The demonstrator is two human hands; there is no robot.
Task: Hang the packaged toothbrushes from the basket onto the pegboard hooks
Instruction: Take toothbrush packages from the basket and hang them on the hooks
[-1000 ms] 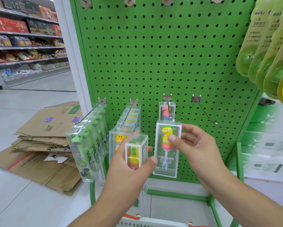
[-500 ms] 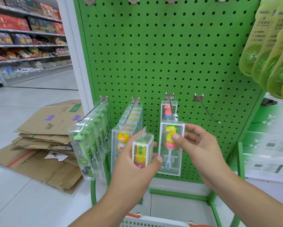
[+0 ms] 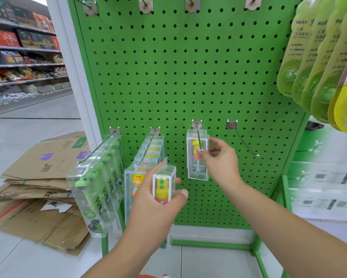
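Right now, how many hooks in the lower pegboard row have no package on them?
1. The far-right hook is bare. The other three carry toothbrush boxes: far-left hook, second hook, and third hook, beside the right hand.

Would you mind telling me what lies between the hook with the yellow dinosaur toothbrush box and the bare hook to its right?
In the head view, only bare green pegboard, and lower down the right hand.
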